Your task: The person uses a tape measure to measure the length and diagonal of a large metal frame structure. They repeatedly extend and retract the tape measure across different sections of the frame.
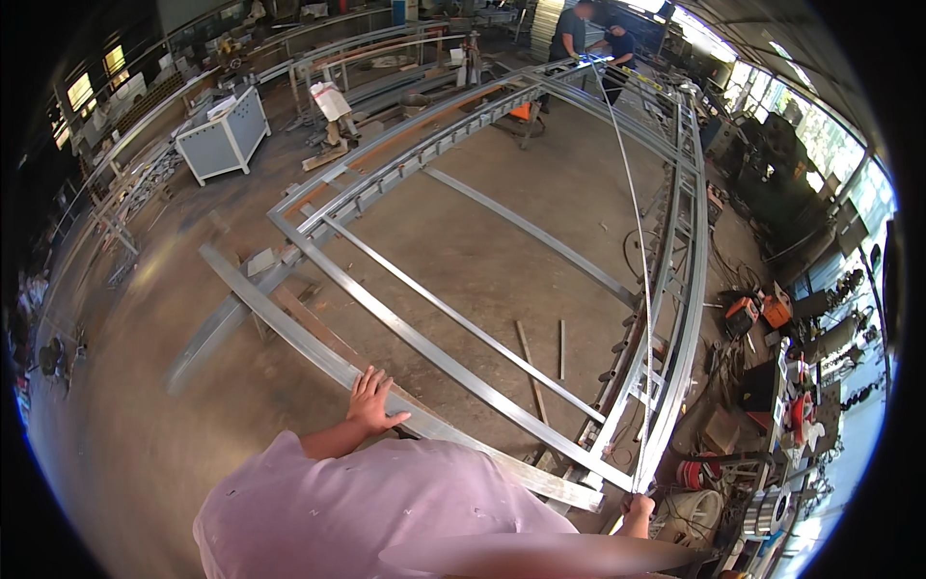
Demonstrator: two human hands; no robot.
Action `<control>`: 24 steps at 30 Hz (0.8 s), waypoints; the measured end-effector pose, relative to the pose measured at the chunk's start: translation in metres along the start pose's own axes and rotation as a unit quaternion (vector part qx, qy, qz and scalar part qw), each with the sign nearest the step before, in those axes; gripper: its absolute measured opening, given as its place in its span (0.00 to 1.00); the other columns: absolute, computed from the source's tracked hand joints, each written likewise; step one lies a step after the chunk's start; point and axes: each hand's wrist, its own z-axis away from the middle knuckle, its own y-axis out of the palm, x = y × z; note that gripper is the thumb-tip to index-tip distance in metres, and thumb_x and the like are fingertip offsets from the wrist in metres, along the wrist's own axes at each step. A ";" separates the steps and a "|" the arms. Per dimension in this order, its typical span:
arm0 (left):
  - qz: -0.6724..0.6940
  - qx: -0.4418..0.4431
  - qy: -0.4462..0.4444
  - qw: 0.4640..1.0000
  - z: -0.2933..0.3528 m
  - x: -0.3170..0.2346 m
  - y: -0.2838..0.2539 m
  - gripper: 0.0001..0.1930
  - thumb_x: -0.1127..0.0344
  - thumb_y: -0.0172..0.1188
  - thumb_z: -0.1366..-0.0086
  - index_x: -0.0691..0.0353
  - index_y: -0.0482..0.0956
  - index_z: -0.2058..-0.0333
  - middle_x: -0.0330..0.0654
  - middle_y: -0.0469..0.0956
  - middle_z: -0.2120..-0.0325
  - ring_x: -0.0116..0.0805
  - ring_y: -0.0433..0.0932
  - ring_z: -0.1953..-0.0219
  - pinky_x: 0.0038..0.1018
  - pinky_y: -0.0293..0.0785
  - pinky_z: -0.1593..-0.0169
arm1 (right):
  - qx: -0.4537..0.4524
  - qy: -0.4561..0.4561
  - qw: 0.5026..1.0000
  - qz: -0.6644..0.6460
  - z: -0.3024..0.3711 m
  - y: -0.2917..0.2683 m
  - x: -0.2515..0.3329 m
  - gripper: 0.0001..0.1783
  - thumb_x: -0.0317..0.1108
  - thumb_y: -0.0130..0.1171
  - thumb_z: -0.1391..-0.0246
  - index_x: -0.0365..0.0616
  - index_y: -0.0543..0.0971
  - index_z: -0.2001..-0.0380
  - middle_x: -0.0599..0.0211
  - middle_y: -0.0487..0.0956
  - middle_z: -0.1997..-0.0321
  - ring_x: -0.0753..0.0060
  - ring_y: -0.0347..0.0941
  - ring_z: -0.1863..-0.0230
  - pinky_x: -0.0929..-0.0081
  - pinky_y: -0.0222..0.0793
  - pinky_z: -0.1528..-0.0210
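My left hand (371, 400) lies flat with its fingers spread on a loose grey metal beam (309, 349) at the near side. At the near right corner of a large welded metal frame (386, 314), my right hand (637, 508) is closed round the near end of a pale measuring tape (632, 183). The tape runs taut across the frame to its far end, where two people, one in dark green (569, 37) and one in dark blue (619, 46), bend over the frame. My right fingers are partly hidden.
On the left stands a grey cabinet (224, 133) with white edges. Orange machines (741, 317) with cables sit on the floor to the right, near a white bucket (693, 513) and cluttered shelving. Loose bars (562, 349) lie on the floor inside the frame.
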 end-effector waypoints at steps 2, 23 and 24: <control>0.000 0.000 -0.004 1.000 0.001 0.000 -0.001 0.54 0.23 0.58 0.44 0.60 0.64 0.30 0.51 0.55 0.27 0.52 0.40 0.22 0.52 0.33 0.22 | 0.003 0.002 1.000 0.003 0.000 0.001 -0.001 0.18 0.18 0.45 0.42 0.50 0.58 0.82 0.73 0.57 0.86 0.75 0.52 0.89 0.70 0.40 0.86; 0.007 -0.028 0.011 1.000 0.002 -0.001 -0.002 0.53 0.25 0.60 0.44 0.62 0.66 0.32 0.52 0.57 0.29 0.52 0.43 0.22 0.52 0.36 0.22 | 0.016 0.020 1.000 0.001 0.001 0.001 0.002 0.18 0.17 0.45 0.42 0.49 0.60 0.82 0.73 0.60 0.85 0.76 0.54 0.88 0.71 0.42 0.84; 0.007 -0.030 0.012 0.999 0.002 -0.001 -0.002 0.53 0.25 0.60 0.44 0.62 0.66 0.32 0.52 0.58 0.29 0.52 0.43 0.22 0.52 0.37 0.22 | 0.012 0.020 1.000 0.002 0.001 0.001 0.002 0.18 0.17 0.45 0.43 0.49 0.60 0.82 0.73 0.60 0.85 0.76 0.54 0.88 0.71 0.42 0.84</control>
